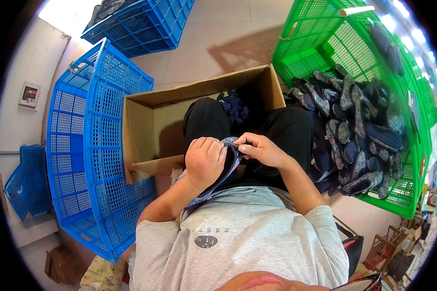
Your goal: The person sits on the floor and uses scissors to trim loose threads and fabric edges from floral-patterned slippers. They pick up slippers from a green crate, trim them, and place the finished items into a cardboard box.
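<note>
Floral-patterned fabric shoe piece [228, 167], blue-grey, held over the lap between both hands, running down toward the grey shirt [243, 237]. Left hand [204, 160] closed in a fist around its middle. Right hand [260, 148] pinching its upper edge between thumb and fingertips, just beside the left. Black trousers [286, 131] beneath. Directly in front, open cardboard box [150, 126] with a small heap of dark blue fabric pieces [234, 106] at its far side. To the right, green plastic crate [325, 43] tipped on its side, spilling a big pile of similar patterned pieces [354, 131]. To the left, blue plastic crate [87, 145] standing on edge against the box; 1 more blue crate [141, 24] farther off on the tiled floor [228, 39].
</note>
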`<state>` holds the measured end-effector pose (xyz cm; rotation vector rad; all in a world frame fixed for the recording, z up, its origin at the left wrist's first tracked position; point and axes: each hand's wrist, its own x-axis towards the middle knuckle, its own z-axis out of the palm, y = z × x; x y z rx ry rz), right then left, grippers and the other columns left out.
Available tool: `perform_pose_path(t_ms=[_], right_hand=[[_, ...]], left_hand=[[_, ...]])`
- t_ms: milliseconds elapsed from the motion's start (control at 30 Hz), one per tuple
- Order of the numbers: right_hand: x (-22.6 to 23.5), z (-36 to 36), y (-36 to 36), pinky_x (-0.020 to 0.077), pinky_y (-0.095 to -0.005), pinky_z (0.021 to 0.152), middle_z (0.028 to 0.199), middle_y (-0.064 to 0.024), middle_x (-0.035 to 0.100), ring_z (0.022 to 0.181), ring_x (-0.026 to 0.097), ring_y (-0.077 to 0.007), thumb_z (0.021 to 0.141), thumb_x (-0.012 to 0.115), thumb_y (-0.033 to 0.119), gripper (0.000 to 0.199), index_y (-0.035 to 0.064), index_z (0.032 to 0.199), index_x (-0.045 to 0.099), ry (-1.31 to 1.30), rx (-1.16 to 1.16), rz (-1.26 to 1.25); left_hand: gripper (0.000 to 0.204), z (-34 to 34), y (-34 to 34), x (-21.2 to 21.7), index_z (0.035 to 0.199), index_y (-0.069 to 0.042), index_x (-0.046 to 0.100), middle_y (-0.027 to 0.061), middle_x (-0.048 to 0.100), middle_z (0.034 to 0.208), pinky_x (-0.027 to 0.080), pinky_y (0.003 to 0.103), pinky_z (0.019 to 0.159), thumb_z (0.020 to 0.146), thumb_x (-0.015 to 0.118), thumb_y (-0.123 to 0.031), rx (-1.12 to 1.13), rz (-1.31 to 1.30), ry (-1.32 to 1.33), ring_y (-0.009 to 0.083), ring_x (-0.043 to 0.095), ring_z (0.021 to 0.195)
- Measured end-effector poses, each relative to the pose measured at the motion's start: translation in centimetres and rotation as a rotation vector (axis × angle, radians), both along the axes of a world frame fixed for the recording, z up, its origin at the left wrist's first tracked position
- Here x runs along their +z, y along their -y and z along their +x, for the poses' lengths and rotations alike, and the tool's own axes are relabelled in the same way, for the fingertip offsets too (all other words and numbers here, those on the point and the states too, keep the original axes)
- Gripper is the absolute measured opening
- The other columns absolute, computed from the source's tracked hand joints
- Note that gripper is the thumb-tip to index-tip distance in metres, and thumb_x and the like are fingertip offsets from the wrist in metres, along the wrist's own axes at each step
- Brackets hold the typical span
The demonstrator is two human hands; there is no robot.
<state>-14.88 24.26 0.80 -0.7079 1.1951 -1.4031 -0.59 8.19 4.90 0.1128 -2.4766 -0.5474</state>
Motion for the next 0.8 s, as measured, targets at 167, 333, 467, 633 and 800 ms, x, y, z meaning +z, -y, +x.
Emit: perform_pose_path(t_ms=[167,333,467,633,800], right_hand=[[0.0,0.0,-0.5,0.0442,-0.0206,0.071,0.093,0.0028,0.058,0.079,0.050,-0.0051,0.101,0.058,0.020,0.020,0.0052,0.114,0.060,-0.072,-0.016,0.001],[0.1,-0.4,-1.1,0.0446,-0.0214,0.070,0.093,0.0019,0.057,0.076,0.050,-0.0059,0.101,0.058,0.020,0.018,0.0044,0.111,0.060,-0.121,-0.023,0.015],[0.2,-1.0,-1.5,0.0447,-0.0213,0.069,0.092,0.0016,0.057,0.076,0.049,-0.0061,0.101,0.058,0.019,0.018,0.0041,0.109,0.060,-0.120,-0.004,0.005],[0.8,-1.2,-2.0,0.0453,-0.0213,0.069,0.092,0.0017,0.057,0.076,0.050,-0.0060,0.101,0.058,0.019,0.016,0.0043,0.108,0.060,-0.149,-0.028,0.019],[-0.6,-1.2,-2.4,0.0418,-0.0183,0.060,0.085,0.0031,0.057,0.070,0.050,-0.0040,0.101,0.059,0.020,0.014,0.0072,0.105,0.061,-0.097,-0.124,0.011]], left_hand=[[0.020,-0.4,-0.1,-0.1,0.077,-0.005,0.059,0.0091,0.064,0.078,0.048,0.039,0.066,0.066,0.076,-0.001,-0.046,0.012,-0.015,0.0278,0.062,0.072],[0.020,-0.9,-0.4,0.1,0.077,-0.005,0.059,0.0092,0.064,0.079,0.048,0.039,0.067,0.066,0.076,-0.001,-0.091,0.014,-0.024,0.0278,0.062,0.073],[0.019,-1.2,-0.6,0.1,0.077,-0.004,0.060,0.0092,0.065,0.079,0.048,0.039,0.068,0.066,0.076,-0.001,-0.134,0.012,-0.024,0.0276,0.062,0.074],[0.012,-1.7,-0.9,0.0,0.079,-0.006,0.062,0.0069,0.064,0.080,0.049,0.038,0.071,0.070,0.070,-0.005,-0.151,-0.010,-0.023,0.0253,0.062,0.077],[0.012,-2.3,-1.3,-0.1,0.078,-0.006,0.062,0.0070,0.064,0.080,0.048,0.038,0.071,0.069,0.070,-0.006,-0.178,-0.023,-0.012,0.0253,0.062,0.077]])
